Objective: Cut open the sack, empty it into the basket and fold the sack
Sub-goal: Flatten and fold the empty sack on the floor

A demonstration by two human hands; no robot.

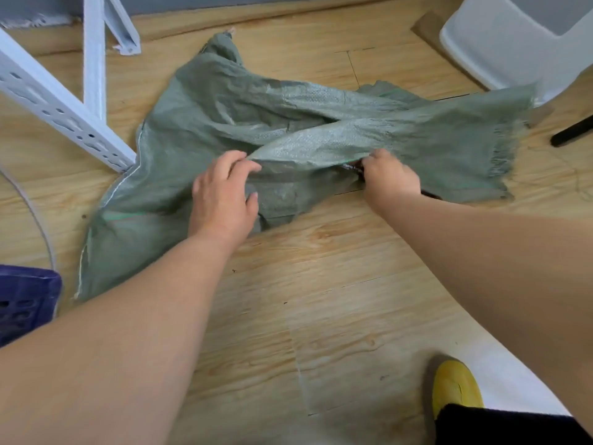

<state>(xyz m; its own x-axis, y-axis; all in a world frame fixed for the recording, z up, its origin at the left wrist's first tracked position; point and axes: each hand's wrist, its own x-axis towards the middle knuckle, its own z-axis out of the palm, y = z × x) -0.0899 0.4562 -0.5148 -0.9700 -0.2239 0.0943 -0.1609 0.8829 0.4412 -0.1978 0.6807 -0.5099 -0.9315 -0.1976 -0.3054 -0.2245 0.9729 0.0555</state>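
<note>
Head view: a flat, empty green sack [205, 130] is lying on the wood floor [321, 284] at twelve o'clock. Left hand [223, 195] is pinching a fold's edge; right hand [390, 179], at two o'clock, is gripping the same edge, likely to pull the fold straight. A blue basket [25, 300] is sitting at nine o'clock.

Both bare forearms reach forward and down from near edge, converging toward 12 o'clock. Left hand [223, 195] back-up, wrist straight, fingers pointing toward 1 o'clock and curled, thumb pressed down, pinching fold of sack [205, 123]. Right hand [390, 178] at 3 o'clock of left, near it but apart, knuckles up, fingers tucked under and gripping sack edge; fingertips hidden. Right forearm slants in from 4 o'clock.
</note>
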